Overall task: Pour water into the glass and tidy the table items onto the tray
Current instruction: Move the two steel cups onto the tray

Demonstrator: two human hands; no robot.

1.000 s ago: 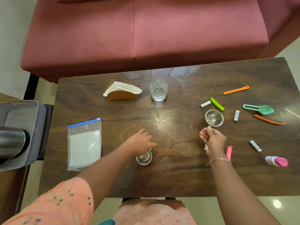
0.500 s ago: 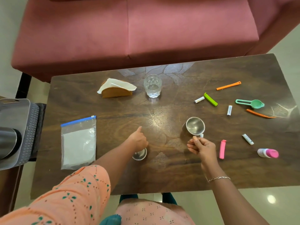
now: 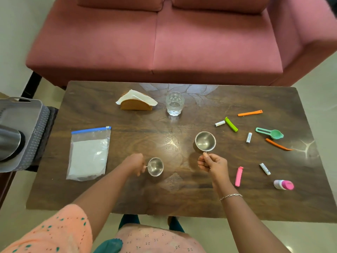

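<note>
On the near middle of the worktop (image 3: pixel 182 194), the smaller steel cup (image 3: pixel 155 166) is gripped by its short handle in the curled fingers of the left hand (image 3: pixel 134 164), while the larger steel cup (image 3: pixel 205 141) is pinched at its near edge by the right hand (image 3: pixel 213 164). The glass (image 3: pixel 174 104), seemingly already filled with some water, is seen at the far side, near the napkin holder (image 3: pixel 135 105). The tidying step is judged to be in hand. Next, both cups are to be lifted and carried to the grey tray (image 3: pixel 21 114) off the left edge, where room must be found beside the steel flask (image 3: pixel 9 141).
</note>
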